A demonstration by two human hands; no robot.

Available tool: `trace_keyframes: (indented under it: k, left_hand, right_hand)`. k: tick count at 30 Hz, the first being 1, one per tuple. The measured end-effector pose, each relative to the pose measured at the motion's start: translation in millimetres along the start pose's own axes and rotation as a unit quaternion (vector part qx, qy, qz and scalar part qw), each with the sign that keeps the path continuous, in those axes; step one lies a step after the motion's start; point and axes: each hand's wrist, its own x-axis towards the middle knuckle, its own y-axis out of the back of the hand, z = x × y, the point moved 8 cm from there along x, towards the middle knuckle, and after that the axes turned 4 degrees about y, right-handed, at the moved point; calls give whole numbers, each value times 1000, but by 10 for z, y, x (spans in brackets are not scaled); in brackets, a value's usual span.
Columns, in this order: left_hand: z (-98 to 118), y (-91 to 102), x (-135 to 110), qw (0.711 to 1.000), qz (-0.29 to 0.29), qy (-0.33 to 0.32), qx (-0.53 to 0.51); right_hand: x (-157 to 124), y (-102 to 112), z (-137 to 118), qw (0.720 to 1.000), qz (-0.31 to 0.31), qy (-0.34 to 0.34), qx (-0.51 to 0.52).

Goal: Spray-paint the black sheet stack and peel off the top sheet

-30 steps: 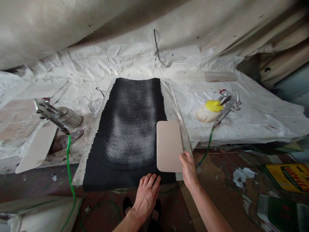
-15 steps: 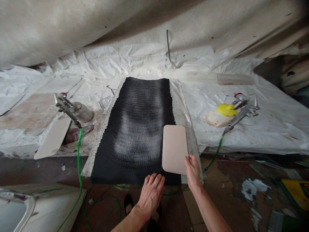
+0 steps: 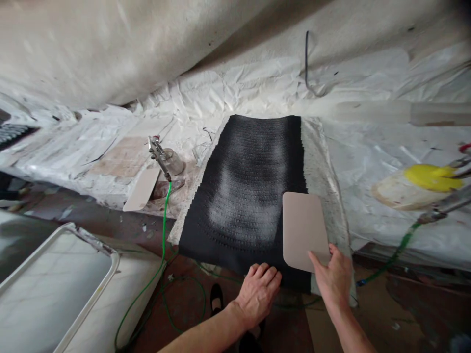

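Observation:
A black textured sheet (image 3: pixel 257 169), with rows of small raised marks and a whitish haze over its middle, lies on a pale speckled cloth (image 3: pixel 324 166). At its near edge is my left hand (image 3: pixel 259 291), fingers curled together over the edge; the thumb is hidden. My right hand (image 3: pixel 334 274) pinches the lower right corner of a flat beige board (image 3: pixel 304 230) with rounded corners, thumb on top. The board covers the lower right part of the black sheet and some of the cloth beside it.
A spray gun (image 3: pixel 160 157) with a jar and green hose (image 3: pixel 164 235) stands left, beside another pale board (image 3: pixel 143 190). To the right is a yellow-stained spray gun cup (image 3: pixel 408 189). A white-rimmed container (image 3: pixel 116 260) is at lower left; a dark wire (image 3: pixel 306 61) sticks up behind.
The view has swung left, so everything sits further right in it and more of the white-rimmed container shows. Both hands keep about the same places on the sheet and the board.

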Motion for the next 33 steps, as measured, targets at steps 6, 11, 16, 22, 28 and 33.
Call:
trace_keyframes:
  k: [6, 11, 16, 22, 28, 33]
  left_hand:
    - [-270, 414, -245, 997, 57, 29, -33]
    - [-1230, 893, -734, 974, 164, 151, 32]
    - [-1778, 1008, -954, 980, 140, 120, 69]
    - [-1907, 889, -993, 991, 112, 64, 48]
    - [-2119, 963, -988, 987, 133, 85, 15]
    - [-2439, 1106, -910, 979, 172, 112, -20]
  right_hand:
    - [-64, 49, -57, 998, 29, 21, -45]
    - [-138, 229, -332, 989, 63, 96, -92]
    - [-603, 158, -1124, 957, -7, 283, 67]
    - [-1360, -492, -1907, 908, -188, 372, 38]
    - [-1550, -809, -1974, 904, -195, 378, -32]
    - [-1564, -824, -1978, 907, -180, 378, -48]
